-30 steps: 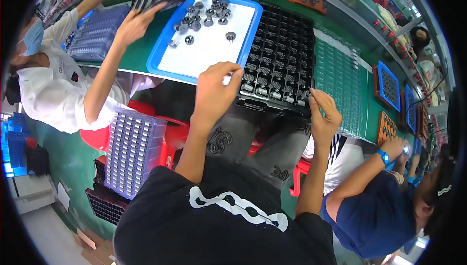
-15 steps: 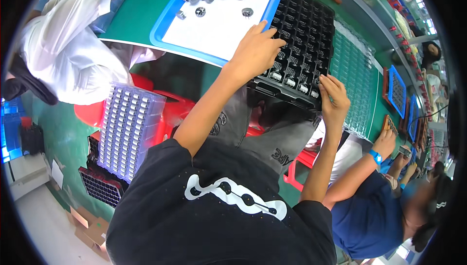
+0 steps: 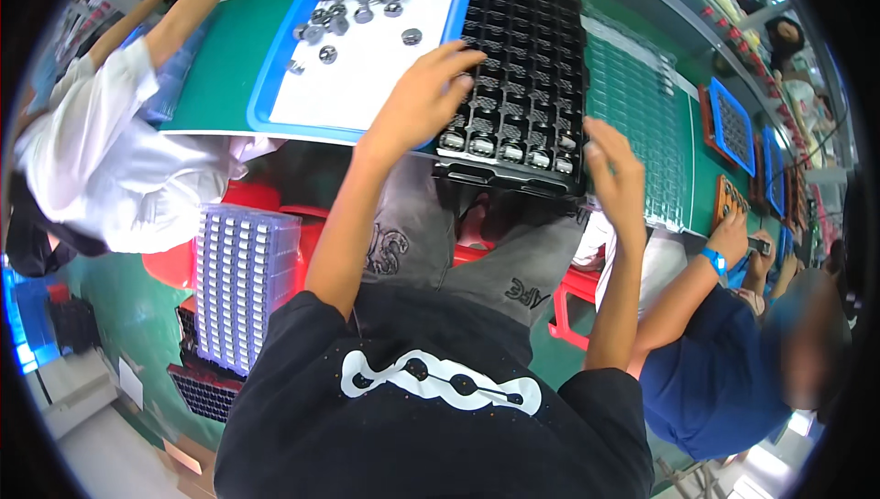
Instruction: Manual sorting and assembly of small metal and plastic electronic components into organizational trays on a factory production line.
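Note:
A black compartment tray [image 3: 522, 68] lies in front of me at the table's near edge, its near row filled with silver cylindrical parts [image 3: 481, 144]. My left hand [image 3: 422, 96] reaches over the tray's left side, fingers stretched and apart, holding nothing that I can see. At the tray's right edge is my right hand [image 3: 618, 174], thumb and fingers apart and slightly bent, with nothing visible in them. Left of the black tray sits a blue-rimmed tray [image 3: 259, 100] with a white lining. Several dark round parts [image 3: 363, 15] are heaped in its far half.
Clear plastic trays [image 3: 637, 114] lie right of the black tray. A stack of trays with silver parts [image 3: 236, 288] stands on a red stool [image 3: 170, 267] at lower left. One co-worker in white [image 3: 101, 155] sits left, another in dark blue [image 3: 697, 389] right.
My view has turned, so the table and trays appear further left. My right hand's fingers have moved off the tray's near right cells to its edge. My left hand remains by the left side.

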